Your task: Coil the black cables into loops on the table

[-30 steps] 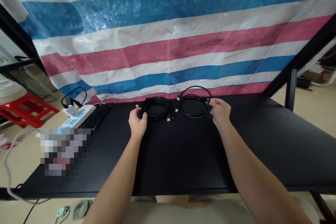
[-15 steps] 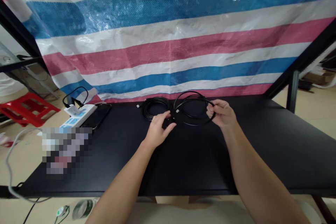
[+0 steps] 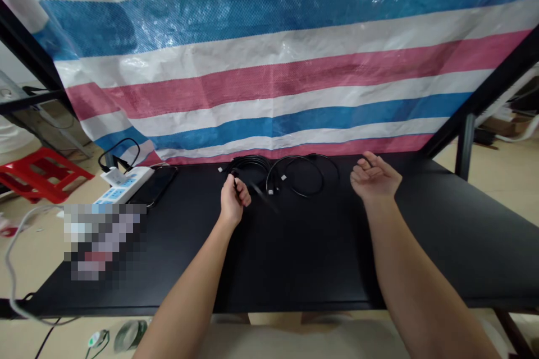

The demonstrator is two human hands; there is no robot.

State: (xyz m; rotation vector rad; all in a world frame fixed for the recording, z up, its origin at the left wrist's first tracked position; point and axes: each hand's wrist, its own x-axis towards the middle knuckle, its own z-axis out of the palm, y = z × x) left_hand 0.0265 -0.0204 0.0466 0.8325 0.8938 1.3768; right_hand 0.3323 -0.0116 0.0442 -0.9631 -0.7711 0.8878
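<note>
Two black cable coils lie at the back of the black table (image 3: 320, 247). The left coil (image 3: 249, 167) is a tight bundle; the right coil (image 3: 303, 176) is a loose loop with white-tipped plugs near its left side. My left hand (image 3: 233, 202) is closed in a pinch on a black cable end that runs from the coils toward the front. My right hand (image 3: 374, 178) hovers to the right of the loose loop, palm up, fingers apart and slightly curled, holding nothing.
A white power strip (image 3: 122, 185) with a black plug and a dark phone (image 3: 155, 186) lie at the table's back left. A striped blue, pink and white tarp (image 3: 269, 67) hangs behind. A red stool (image 3: 40, 174) stands on the floor at left. A black frame post (image 3: 463, 146) rises at right.
My right hand let go of the right coil and drew away to the right, opening. My left hand went to the plugs between the coils, then pulled a cable end back to the left.
</note>
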